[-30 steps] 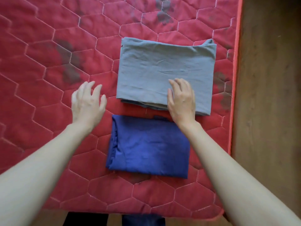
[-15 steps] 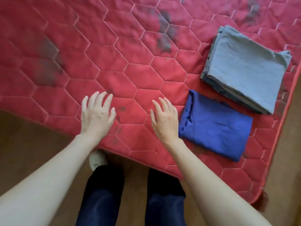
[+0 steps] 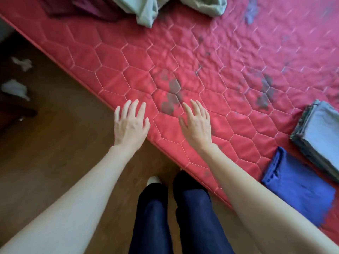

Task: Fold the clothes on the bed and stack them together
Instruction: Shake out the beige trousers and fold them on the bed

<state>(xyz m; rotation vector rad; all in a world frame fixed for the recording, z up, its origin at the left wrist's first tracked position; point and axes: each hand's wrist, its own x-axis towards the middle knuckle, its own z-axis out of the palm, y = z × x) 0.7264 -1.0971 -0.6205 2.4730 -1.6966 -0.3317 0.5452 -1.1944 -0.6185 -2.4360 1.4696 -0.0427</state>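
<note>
I held both hands empty, fingers spread: left hand (image 3: 130, 123) and right hand (image 3: 196, 123) over the mattress (image 3: 113, 57) edge. Folded blue (image 3: 297, 187) and grey (image 3: 322, 134) clothes lay right; unfolded pale cloth (image 3: 146, 10) waited far, likely my next reach.

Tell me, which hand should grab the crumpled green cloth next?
Probably the right hand. It is already over the bed, open and empty, nearer the green cloth at the far edge. The left hand, also open, hangs at the bed's edge, partly over the floor.

arms (image 3: 88, 182): bare, sleeveless | trousers (image 3: 192, 217): dark navy | footwear (image 3: 153, 180): possibly pale sock
</note>
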